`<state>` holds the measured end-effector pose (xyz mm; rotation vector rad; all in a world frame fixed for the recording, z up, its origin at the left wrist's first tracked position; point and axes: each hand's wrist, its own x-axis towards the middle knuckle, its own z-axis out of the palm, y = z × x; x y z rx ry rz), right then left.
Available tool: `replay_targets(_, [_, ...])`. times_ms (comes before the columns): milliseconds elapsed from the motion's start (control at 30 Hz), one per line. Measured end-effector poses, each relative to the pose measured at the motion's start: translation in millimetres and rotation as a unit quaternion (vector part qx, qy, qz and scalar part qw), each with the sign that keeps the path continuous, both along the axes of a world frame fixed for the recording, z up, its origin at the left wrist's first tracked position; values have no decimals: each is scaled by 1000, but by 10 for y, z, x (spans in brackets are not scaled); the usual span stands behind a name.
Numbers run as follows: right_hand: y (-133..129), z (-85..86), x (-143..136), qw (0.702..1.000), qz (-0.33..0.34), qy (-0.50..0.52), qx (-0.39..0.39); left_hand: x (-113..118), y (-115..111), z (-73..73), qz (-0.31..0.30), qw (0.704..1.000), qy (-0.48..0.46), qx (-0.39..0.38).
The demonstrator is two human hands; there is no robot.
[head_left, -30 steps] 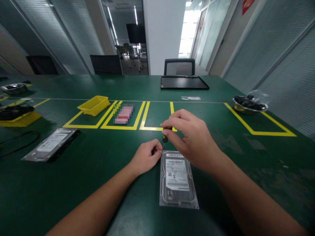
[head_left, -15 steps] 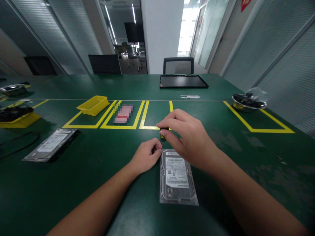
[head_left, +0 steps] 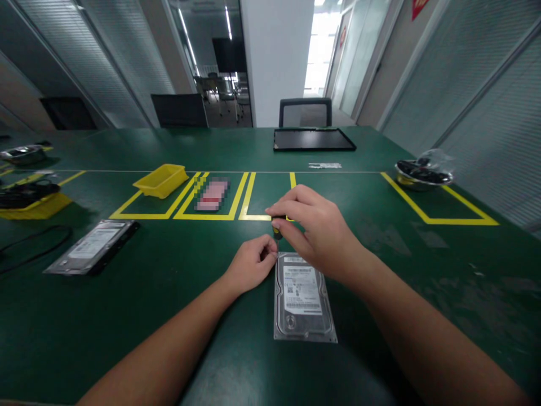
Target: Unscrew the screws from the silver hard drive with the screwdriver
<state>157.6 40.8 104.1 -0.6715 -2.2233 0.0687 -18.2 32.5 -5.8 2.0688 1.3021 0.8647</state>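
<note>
A hard drive [head_left: 302,299] lies label up on the green table in front of me. My right hand [head_left: 316,225] pinches the short black and yellow handle of a screwdriver [head_left: 277,232] between thumb and fingers. The screwdriver stands upright, its thin shaft pointing down at the drive's far left corner. My left hand [head_left: 253,262] is closed beside that same corner, its fingertips close to the lower end of the shaft. What those fingers pinch is too small to make out.
On the left lies a second hard drive [head_left: 93,246], with a black cable [head_left: 38,248] beyond it. A yellow tray [head_left: 161,181], a blurred pink item [head_left: 212,195], a dark flat panel [head_left: 315,140] and a bowl of cables [head_left: 424,173] stand farther back among yellow tape lines.
Both hands keep their grip and place at the drive's corner. The view has shifted slightly, so the drive and hands appear a little higher.
</note>
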Motion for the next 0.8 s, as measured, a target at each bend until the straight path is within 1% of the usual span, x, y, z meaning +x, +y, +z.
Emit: replay_targets(800, [11,13,4,1000,4,6,-3,-9,4,18,1,1000,-14,-10])
